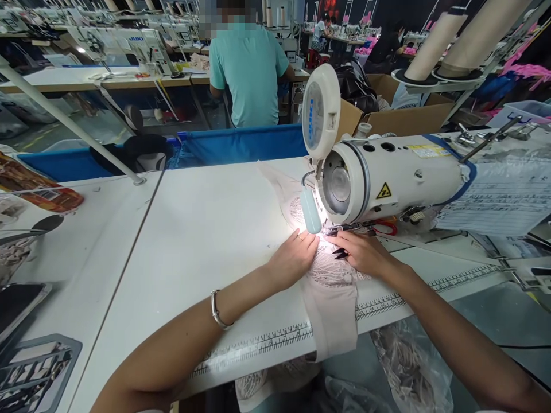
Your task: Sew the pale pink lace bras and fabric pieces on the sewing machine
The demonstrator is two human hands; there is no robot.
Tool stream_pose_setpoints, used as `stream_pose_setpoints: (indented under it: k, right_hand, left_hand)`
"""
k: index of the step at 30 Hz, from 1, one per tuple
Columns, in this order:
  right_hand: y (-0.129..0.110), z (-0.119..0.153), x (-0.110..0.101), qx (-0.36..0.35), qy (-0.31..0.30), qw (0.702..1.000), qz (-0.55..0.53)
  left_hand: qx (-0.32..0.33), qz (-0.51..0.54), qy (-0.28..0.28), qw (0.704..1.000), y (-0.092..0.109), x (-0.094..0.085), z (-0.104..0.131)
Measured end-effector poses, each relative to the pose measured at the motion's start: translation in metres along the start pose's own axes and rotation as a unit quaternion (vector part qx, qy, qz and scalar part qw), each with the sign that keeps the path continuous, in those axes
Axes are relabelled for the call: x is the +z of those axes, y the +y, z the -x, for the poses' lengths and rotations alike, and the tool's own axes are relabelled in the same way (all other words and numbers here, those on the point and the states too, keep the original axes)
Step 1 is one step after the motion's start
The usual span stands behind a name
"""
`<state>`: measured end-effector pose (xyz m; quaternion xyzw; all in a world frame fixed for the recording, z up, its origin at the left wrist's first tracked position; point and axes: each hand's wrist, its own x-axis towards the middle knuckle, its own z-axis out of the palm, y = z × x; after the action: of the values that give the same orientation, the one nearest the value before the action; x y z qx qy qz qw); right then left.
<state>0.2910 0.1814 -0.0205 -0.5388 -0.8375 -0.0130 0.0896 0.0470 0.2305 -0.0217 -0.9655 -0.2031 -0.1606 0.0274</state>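
At the centre of the frame a pale pink lace garment piece (333, 275) is spread flat on the white sewing table (206, 229), one end lying under the head of a white sewing machine (387, 178) and the other end draped over the table's near edge, across the printed measuring tape (267, 341) fixed along that edge. The left hand (295, 258) is laid palm down on the left part of the lace, fingers stretched forward and pressed together toward the needle area, which is lit brightly by the machine's lamp (310, 211). The right hand (364, 252) is laid on the right part of the lace just beside the presser foot, its fingers curled around small dark thread snips (340, 252) (only the tips can be seen, so the closeness of the grip cannot be told). A silver bangle (216, 311) is worn on the left wrist. Red-handled scissors (384, 228) lie under the machine arm at centre right. A person in a teal shirt (249, 74) is seated at upper centre, back turned, behind a blue fabric bin (245, 143)
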Motion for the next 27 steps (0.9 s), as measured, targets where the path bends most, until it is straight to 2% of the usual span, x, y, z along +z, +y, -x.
stream_pose_setpoints:
  k: [4, 7, 10, 14, 17, 22, 27]
  right_hand:
    - [-0.003, 0.000, -0.001, 0.003, 0.001, 1.000, 0.000]
    - [-0.007, -0.001, -0.001, -0.004, 0.017, 1.000, 0.003]
    - [-0.010, -0.002, 0.000, -0.011, 0.044, 0.999, -0.012]
    - [-0.010, -0.001, 0.003, -0.027, 0.090, 0.990, -0.103]
    - [-0.008, 0.001, 0.004, -0.032, 0.130, 0.981, -0.142]
    - [-0.007, 0.004, 0.002, -0.072, 0.165, 0.980, -0.087]
    - [-0.013, 0.000, -0.003, -0.145, 0.192, 0.970, -0.022]
  left_hand:
    - [0.013, 0.032, -0.026, 0.999, -0.020, -0.010, -0.003]
    - [0.018, 0.017, -0.036, 0.999, -0.026, -0.016, -0.006]
    - [0.012, -0.007, -0.016, 1.000, -0.013, -0.016, -0.008]
    - [-0.004, 0.083, 0.006, 0.996, 0.013, -0.010, -0.005]
    - [-0.015, 0.101, 0.005, 0.995, 0.019, -0.007, -0.001]
    - [0.026, 0.140, 0.001, 0.990, 0.006, -0.008, -0.001]
    - [0.029, 0.171, -0.015, 0.985, -0.009, -0.012, -0.005]
